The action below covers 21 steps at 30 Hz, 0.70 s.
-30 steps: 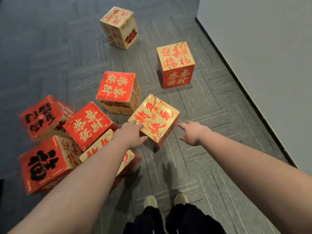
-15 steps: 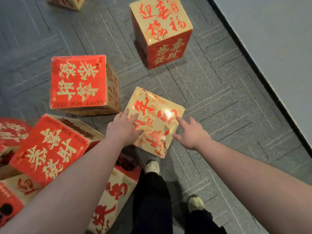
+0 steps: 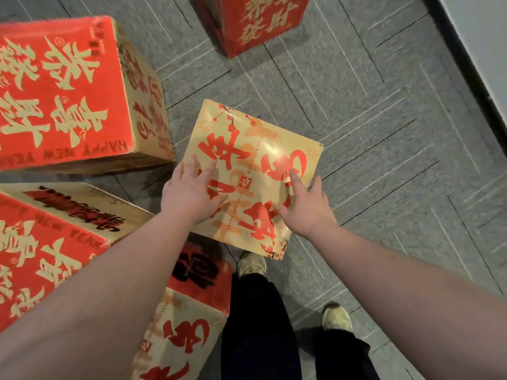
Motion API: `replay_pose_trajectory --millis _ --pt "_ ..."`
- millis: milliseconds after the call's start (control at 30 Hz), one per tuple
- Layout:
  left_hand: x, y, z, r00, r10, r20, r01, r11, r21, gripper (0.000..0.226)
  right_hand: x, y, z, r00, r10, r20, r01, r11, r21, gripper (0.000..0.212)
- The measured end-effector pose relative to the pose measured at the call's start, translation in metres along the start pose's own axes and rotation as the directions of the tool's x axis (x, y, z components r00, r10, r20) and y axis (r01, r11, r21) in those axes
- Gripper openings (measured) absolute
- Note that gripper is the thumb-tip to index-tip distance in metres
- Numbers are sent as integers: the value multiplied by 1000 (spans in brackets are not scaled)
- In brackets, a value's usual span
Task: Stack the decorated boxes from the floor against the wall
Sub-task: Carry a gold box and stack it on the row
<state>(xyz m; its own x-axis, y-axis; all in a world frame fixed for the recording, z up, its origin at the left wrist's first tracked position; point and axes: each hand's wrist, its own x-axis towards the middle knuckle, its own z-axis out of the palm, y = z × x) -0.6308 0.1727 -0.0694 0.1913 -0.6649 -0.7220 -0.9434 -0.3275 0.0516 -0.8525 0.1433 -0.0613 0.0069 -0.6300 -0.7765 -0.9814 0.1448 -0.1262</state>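
A gold box with red characters (image 3: 255, 149) stands on the grey carpet in the middle of the view, its glossy top face towards me. My left hand (image 3: 192, 193) lies flat on the top's left part, fingers straight. My right hand (image 3: 304, 209) rests on the top's right part with its fingers spread, the outer ones at the box's right edge. Both hands touch the box from above. The box's sides are hidden under its top.
A red-topped box (image 3: 63, 91) stands at the upper left, another red-topped box (image 3: 46, 256) at the lower left, a gold box (image 3: 178, 333) beside my legs, and a red box (image 3: 260, 20) at the top. The wall (image 3: 482, 37) with its dark skirting runs along the right.
I have bent lower, so the boxes look larger. Both hands moved from the gold box's corners onto its top face.
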Motion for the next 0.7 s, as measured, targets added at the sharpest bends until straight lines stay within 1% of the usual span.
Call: replay_pose_trajectory --millis 100,300,400,500,700 --pt "14 -3 12 999 -4 -38 4 1000 -6 87 11 0 14 999 26 -30 -25 998 60 87" --pt "32 -7 28 991 -57 -124 54 998 -28 98 24 5 28 995 79 -52 -71 987 145 96" --pt "39 -7 34 987 -91 -131 84 995 -61 104 32 10 35 994 99 -49 -87 974 210 100" --pt "44 -5 38 986 -110 -125 96 990 -107 105 36 11 42 996 89 -20 -77 941 330 102" --pt "36 8 37 982 -140 -129 122 983 -135 104 35 19 43 993 98 -68 -48 851 522 98"
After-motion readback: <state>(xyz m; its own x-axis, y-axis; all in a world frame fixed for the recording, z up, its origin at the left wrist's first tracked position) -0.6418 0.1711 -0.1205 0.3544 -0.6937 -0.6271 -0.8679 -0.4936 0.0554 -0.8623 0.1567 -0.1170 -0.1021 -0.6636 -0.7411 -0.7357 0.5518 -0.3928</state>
